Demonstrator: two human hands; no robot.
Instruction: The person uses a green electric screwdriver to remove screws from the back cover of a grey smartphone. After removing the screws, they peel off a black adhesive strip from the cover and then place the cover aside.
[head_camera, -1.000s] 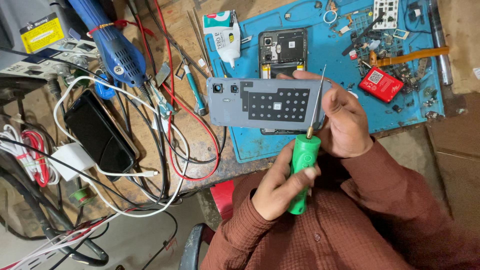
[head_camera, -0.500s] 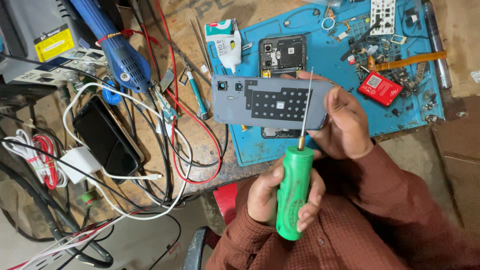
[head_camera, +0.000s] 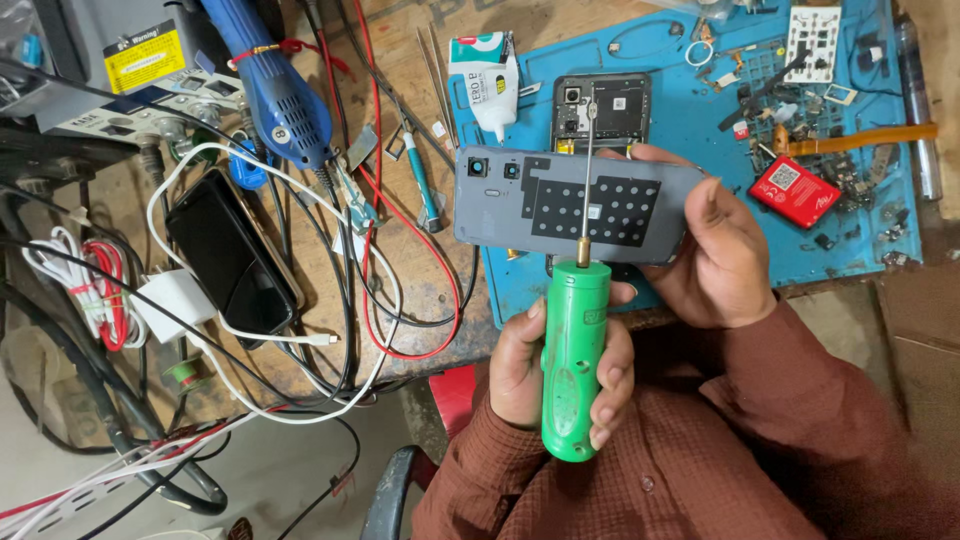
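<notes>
My left hand (head_camera: 560, 370) grips a green-handled screwdriver (head_camera: 574, 350), held upright with its thin metal shaft rising in front of a grey phone back cover (head_camera: 560, 205). My right hand (head_camera: 720, 250) holds that cover by its right end, inner side up, showing black perforated pads and camera holes. Just behind the cover, an opened phone body (head_camera: 600, 105) lies on the blue work mat (head_camera: 690, 120).
A blue hot-air tool (head_camera: 280, 90), a glue tube (head_camera: 485, 80), tweezers and tangled red, white and black cables (head_camera: 340, 290) lie on the wooden bench at left. A black phone (head_camera: 225, 255) rests among the cables. Small parts and a red battery piece (head_camera: 795, 190) dot the mat.
My left hand has swung the screwdriver from a tilt to upright, so its shaft now crosses the cover's middle. The cover stays in my right hand.
</notes>
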